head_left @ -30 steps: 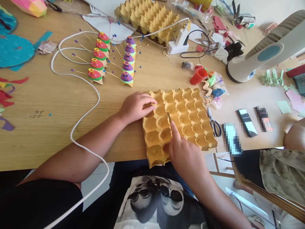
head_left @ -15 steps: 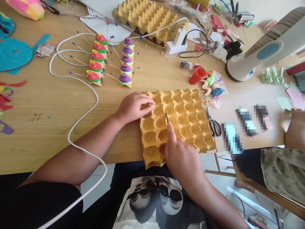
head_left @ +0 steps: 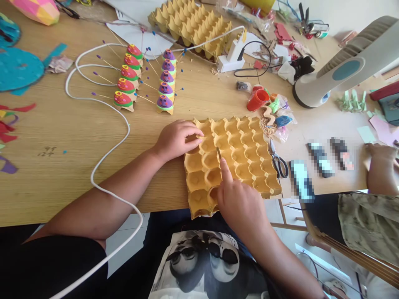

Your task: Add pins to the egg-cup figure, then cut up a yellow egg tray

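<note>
A yellow egg tray (head_left: 246, 153) lies upside down at the table's near edge, partly overhanging it. My left hand (head_left: 176, 139) presses on the tray's far left corner with its fingers curled over the bumps. My right hand (head_left: 240, 199) is closed round a thin blade (head_left: 218, 152), forefinger stretched along it. The blade's tip sits in a groove between two rows of bumps near the tray's middle.
Scissors (head_left: 278, 160) lie right of the tray. Two rows of painted carton figures with pins (head_left: 146, 81) stand behind. A white cable (head_left: 102, 160) loops on the left. A second egg tray (head_left: 193, 23), a red cup (head_left: 258, 99), a fan (head_left: 339, 68) and another person's hand (head_left: 378, 166) are around.
The blade and my right hand have shifted only slightly along the groove. My left hand stays on the tray's corner. The other person's hand at the right has come further into view.
</note>
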Motion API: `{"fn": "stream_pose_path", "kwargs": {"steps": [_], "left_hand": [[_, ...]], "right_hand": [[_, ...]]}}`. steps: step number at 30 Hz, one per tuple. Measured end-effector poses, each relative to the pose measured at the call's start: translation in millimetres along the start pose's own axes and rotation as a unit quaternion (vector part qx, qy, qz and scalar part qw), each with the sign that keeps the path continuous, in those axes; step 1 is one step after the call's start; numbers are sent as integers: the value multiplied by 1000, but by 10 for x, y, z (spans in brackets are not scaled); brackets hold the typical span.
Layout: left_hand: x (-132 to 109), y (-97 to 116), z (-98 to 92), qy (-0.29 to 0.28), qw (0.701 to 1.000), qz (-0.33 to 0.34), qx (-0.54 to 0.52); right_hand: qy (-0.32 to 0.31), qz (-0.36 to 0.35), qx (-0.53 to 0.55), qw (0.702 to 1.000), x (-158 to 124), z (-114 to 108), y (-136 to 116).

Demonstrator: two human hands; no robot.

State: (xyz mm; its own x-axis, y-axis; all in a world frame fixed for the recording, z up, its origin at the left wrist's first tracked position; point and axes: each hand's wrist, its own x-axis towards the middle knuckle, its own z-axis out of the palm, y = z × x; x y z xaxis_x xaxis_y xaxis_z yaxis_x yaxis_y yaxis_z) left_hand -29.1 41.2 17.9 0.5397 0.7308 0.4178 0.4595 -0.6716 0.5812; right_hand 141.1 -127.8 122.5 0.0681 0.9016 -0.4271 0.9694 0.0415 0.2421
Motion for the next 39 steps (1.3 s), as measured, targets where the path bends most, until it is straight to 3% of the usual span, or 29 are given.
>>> {"fn": "stream_pose_path", "kwargs": {"steps": [5,12,19,23,26,33,39], "left_hand": [[2,5,-4,-2,1000,-3,0],[2,27,-5,1,1000,-7,5],[5,15,-10,-7,1000,-8,0],[-1,26,-8,-6,1000,-17,6],[-2,33,-9,-5,1000,-20,9],[-4,30,-17,-13,1000,-24,10],[4,38,-12,-8,1000,-20,11]], "right_hand": [[-11,8,-2,1000,178,-49,-46],[-1,-8,7,1000,-53,-1,-9],[1,5,9,1000,185,-28,-38],[-18,-1,15,1000,42,-29,14],[3,-10,19,1000,-68,-8,1],[2,6,2,1000,158,-51,-71],[-36,0,16,999,-6,-91,26]]}}
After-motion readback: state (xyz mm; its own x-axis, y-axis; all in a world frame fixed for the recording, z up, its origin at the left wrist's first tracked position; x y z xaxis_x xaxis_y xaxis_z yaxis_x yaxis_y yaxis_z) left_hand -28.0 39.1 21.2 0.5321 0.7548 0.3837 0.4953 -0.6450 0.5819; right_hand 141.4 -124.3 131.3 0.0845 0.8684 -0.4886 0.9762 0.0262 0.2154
